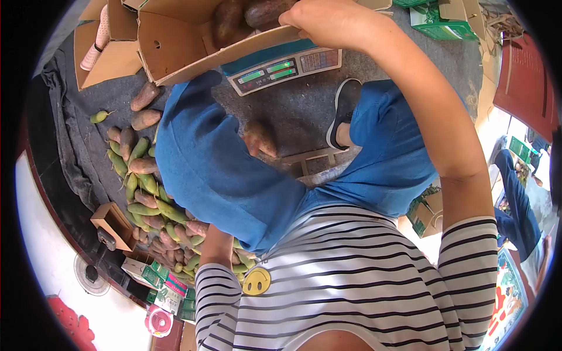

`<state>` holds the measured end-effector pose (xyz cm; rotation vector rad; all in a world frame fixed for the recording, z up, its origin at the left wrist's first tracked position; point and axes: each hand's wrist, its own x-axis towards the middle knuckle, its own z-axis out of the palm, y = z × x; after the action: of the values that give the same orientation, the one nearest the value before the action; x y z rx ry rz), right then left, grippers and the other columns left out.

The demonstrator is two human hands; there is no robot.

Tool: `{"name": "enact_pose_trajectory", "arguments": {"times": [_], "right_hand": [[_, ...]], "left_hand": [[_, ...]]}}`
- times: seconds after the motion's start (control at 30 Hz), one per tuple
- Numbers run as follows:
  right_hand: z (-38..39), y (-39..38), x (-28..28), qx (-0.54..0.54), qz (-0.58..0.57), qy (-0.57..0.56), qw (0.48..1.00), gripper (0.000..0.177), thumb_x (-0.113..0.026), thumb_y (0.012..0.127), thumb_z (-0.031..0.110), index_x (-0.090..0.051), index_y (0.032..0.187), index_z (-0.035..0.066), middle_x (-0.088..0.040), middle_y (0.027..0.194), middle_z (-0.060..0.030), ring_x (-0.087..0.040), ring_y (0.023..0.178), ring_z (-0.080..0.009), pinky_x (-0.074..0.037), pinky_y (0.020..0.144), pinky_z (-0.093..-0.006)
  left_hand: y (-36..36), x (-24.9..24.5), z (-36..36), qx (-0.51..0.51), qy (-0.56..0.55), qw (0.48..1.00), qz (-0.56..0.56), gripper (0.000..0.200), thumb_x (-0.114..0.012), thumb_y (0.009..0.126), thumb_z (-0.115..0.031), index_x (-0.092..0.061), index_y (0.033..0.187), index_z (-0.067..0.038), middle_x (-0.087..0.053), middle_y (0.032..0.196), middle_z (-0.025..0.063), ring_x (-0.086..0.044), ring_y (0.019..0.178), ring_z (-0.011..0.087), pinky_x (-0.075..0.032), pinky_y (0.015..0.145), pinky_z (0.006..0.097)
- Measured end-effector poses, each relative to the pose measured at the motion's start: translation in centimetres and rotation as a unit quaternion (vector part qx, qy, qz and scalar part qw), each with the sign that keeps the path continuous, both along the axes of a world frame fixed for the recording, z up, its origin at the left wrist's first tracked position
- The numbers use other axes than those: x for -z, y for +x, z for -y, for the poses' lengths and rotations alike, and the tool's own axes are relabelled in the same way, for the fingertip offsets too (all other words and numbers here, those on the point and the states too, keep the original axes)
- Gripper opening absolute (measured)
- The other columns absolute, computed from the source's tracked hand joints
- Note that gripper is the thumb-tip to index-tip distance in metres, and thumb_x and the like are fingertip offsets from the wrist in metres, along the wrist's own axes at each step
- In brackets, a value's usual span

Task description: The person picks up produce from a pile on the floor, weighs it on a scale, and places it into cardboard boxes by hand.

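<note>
My right hand (pixel 319 22) is at the top of the head view, its fingers curled over the near edge of an open cardboard box (pixel 175 50). Inside the box lie large reddish-brown roots (pixel 227 23) that look like sweet potatoes. Beneath it is a scale (pixel 285 71) with lit green displays. My left forearm (pixel 217 247) passes behind my bent left leg, which hides the hand. On that side spreads a heap of long green roots (pixel 168 211) and reddish-brown ones. Between my legs a brown root (pixel 259 138) lies low, near the floor.
A second open box (pixel 107 50) with a pink roll stands at the upper left. Dark cloth (pixel 304 105) covers the floor. Green printed cartons (pixel 442 23) stand at the upper right. A fan (pixel 91 274) is at the lower left, and another person (pixel 518 199) sits at the far right.
</note>
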<state>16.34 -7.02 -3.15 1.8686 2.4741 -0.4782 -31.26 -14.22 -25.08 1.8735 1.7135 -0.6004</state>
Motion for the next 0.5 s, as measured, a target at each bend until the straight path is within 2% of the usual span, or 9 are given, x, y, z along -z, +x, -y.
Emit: {"name": "enact_pose_trajectory", "arguments": {"times": [0.13,0.23,0.5], "right_hand": [[-0.3,-0.1,-0.2,0.020,0.020,-0.043,0.999,0.019,-0.051,0.079,0.009,-0.065,0.092,0.007,-0.066,0.089,-0.0131,-0.063,0.089,-0.0302,-0.050,0.073,-0.0407],[0.0,-0.1,-0.7,0.023,-0.010,-0.034,0.999,0.013,-0.058,0.073,0.006,-0.059,0.085,0.003,-0.060,0.072,-0.0164,-0.060,0.074,-0.0345,-0.047,0.063,-0.0441],[-0.3,-0.3,-1.2,0.040,-0.006,-0.057,0.998,0.015,-0.058,0.074,0.006,-0.059,0.089,0.002,-0.061,0.076,-0.0154,-0.061,0.077,-0.0333,-0.047,0.065,-0.0428]], "left_hand": [[0.0,1.6,1.0,0.038,-0.020,0.998,-0.049,0.042,-0.067,0.082,-0.013,-0.050,0.116,0.004,-0.057,0.111,0.0139,-0.055,0.101,0.0193,-0.045,0.087,0.0305],[0.0,2.2,1.1,0.047,-0.026,0.996,-0.065,0.043,-0.068,0.081,-0.013,-0.050,0.117,0.004,-0.057,0.111,0.0138,-0.055,0.101,0.0195,-0.044,0.088,0.0308],[0.1,3.1,2.0,0.046,-0.046,0.995,-0.071,0.048,-0.070,0.079,-0.015,-0.050,0.118,0.004,-0.057,0.111,0.0134,-0.055,0.101,0.0199,-0.044,0.088,0.0316]]}}
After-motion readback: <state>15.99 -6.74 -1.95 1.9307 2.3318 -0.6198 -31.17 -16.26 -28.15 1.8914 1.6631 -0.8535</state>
